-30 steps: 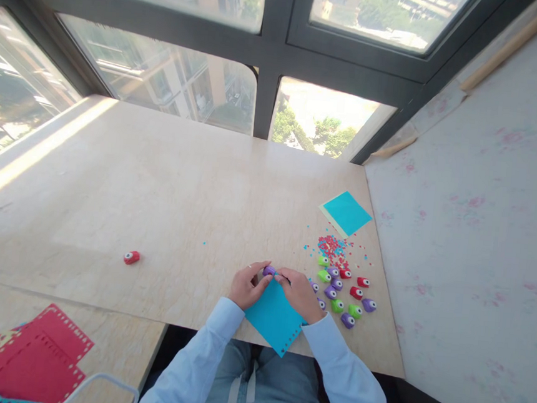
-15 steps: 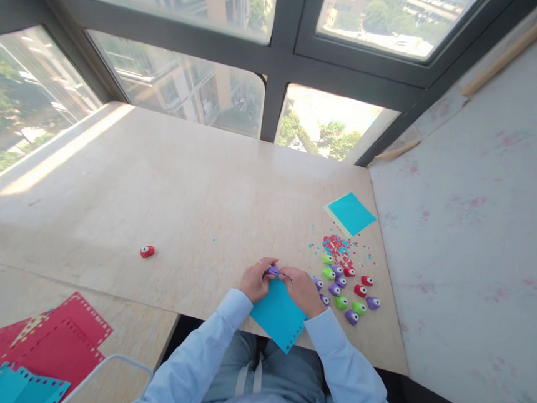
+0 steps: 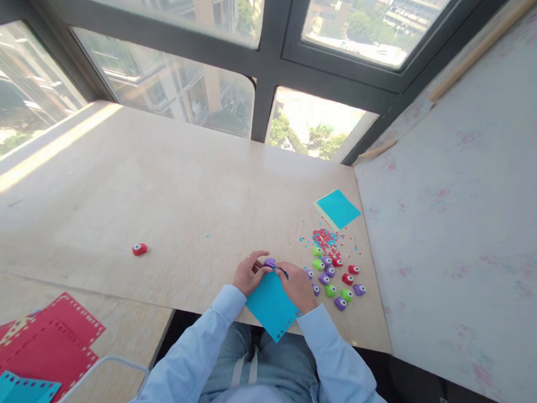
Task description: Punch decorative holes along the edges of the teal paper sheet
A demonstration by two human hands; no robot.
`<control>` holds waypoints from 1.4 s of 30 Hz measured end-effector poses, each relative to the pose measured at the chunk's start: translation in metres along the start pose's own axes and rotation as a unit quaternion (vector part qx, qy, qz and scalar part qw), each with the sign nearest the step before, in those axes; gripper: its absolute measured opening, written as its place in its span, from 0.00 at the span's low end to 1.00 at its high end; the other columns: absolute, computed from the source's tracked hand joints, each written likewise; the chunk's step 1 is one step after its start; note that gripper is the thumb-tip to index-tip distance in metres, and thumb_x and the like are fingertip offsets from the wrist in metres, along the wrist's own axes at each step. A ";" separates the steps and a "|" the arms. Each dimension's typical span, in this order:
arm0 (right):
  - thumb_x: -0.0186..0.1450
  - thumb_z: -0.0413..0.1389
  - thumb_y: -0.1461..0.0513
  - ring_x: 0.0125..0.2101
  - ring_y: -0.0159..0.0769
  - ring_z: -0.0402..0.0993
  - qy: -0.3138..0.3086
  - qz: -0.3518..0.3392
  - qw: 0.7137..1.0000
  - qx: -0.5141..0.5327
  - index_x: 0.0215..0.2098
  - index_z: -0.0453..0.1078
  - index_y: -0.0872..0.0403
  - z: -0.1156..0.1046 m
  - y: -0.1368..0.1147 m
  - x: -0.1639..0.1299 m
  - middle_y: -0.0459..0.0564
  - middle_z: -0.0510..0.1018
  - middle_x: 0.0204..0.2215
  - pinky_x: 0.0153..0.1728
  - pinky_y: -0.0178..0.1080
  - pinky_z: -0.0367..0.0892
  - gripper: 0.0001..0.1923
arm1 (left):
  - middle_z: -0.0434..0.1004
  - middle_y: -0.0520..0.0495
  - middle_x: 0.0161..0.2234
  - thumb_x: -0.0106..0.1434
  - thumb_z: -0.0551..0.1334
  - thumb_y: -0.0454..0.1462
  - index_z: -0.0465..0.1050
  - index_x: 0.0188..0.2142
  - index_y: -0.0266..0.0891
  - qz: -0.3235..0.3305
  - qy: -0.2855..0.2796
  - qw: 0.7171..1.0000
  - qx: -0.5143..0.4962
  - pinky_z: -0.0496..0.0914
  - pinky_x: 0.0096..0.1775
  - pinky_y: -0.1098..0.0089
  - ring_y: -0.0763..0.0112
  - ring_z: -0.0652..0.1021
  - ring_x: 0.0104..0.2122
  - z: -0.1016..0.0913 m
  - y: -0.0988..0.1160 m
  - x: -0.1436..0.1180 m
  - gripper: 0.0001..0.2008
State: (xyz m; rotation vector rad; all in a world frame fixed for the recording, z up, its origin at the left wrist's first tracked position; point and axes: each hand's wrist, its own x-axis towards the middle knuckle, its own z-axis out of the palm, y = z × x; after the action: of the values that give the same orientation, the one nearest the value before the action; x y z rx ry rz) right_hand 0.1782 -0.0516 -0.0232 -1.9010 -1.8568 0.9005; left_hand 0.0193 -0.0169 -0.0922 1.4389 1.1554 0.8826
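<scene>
A purple paper punch (image 3: 269, 262) sits between my two hands, at the far corner of a blue paper sheet (image 3: 273, 302). My left hand (image 3: 249, 274) is closed at the punch, with the thumb by the paper's edge. My right hand (image 3: 296, 285) pinches the sheet close to the punch; some of its fingertips are hidden. The sheet's near right edge has a row of punched holes and hangs towards my lap. Just right of my right hand stand several purple, green and red punches (image 3: 330, 290).
Red and blue paper bits (image 3: 325, 238) lie scattered beyond the punches. Behind them is a stack of blue paper (image 3: 338, 209). One red punch (image 3: 139, 250) stands apart on the left. Punched red sheets (image 3: 56, 340) and blue sheets (image 3: 21, 390) lie lower left, near a white curved bar (image 3: 108, 359).
The view has shifted slightly, so the table things appear further left. My hands stay at the sheet's far corner, and my left fingers have loosened slightly around the purple punch.
</scene>
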 end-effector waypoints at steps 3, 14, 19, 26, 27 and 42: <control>0.67 0.48 0.60 0.43 0.39 0.75 0.009 0.002 1.000 0.028 0.43 0.75 0.52 -0.002 -0.001 -0.004 0.51 0.80 0.42 0.47 0.40 0.65 0.15 | 0.73 0.54 0.23 0.54 0.67 0.46 0.70 0.47 0.39 0.005 0.011 1.000 -0.023 0.62 0.23 0.75 0.78 0.65 0.18 0.000 0.004 0.000 0.23; 0.61 0.53 0.49 0.34 0.37 0.74 0.000 0.045 0.951 0.306 0.39 0.74 0.56 0.012 0.019 -0.003 0.49 0.80 0.34 0.36 0.38 0.67 0.19 | 0.76 0.45 0.36 0.62 0.55 0.54 0.67 0.45 0.36 -0.029 0.099 0.970 -0.218 0.63 0.19 0.76 0.80 0.71 0.18 -0.014 0.011 0.007 0.24; 0.57 0.56 0.50 0.32 0.38 0.74 -0.003 0.125 0.947 0.296 0.36 0.74 0.57 0.027 0.033 -0.002 0.50 0.81 0.31 0.36 0.40 0.68 0.19 | 0.77 0.46 0.34 0.62 0.56 0.54 0.69 0.43 0.35 -0.033 0.101 0.976 -0.192 0.62 0.18 0.77 0.81 0.70 0.17 -0.011 0.011 0.011 0.23; 0.59 0.54 0.55 0.35 0.39 0.76 -0.024 0.119 0.962 0.243 0.41 0.73 0.58 0.023 0.035 -0.003 0.52 0.81 0.35 0.38 0.41 0.70 0.17 | 0.76 0.47 0.33 0.59 0.60 0.51 0.70 0.41 0.36 -0.057 0.082 0.986 -0.136 0.62 0.17 0.78 0.81 0.69 0.17 -0.006 0.008 0.011 0.21; 0.60 0.54 0.56 0.36 0.39 0.77 -0.022 0.115 0.966 0.229 0.42 0.73 0.57 0.022 0.034 -0.004 0.53 0.81 0.36 0.39 0.41 0.70 0.17 | 0.76 0.48 0.32 0.58 0.60 0.51 0.70 0.41 0.36 -0.059 0.080 0.987 -0.128 0.63 0.17 0.78 0.80 0.70 0.18 -0.006 0.008 0.011 0.21; 0.61 0.57 0.55 0.48 0.43 0.73 0.007 0.042 0.997 0.063 0.49 0.71 0.51 0.013 0.000 -0.005 0.53 0.78 0.47 0.48 0.42 0.66 0.19 | 0.78 0.50 0.29 0.56 0.60 0.39 0.75 0.42 0.38 0.045 -0.001 0.998 0.047 0.65 0.25 0.74 0.78 0.67 0.20 -0.008 0.008 0.006 0.15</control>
State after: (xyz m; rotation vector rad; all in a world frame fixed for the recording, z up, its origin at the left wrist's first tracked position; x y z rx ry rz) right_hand 0.1702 -0.0587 -0.0320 -1.9164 -1.6814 1.0036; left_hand 0.0151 -0.0089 -0.0836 1.5781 1.1511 0.8982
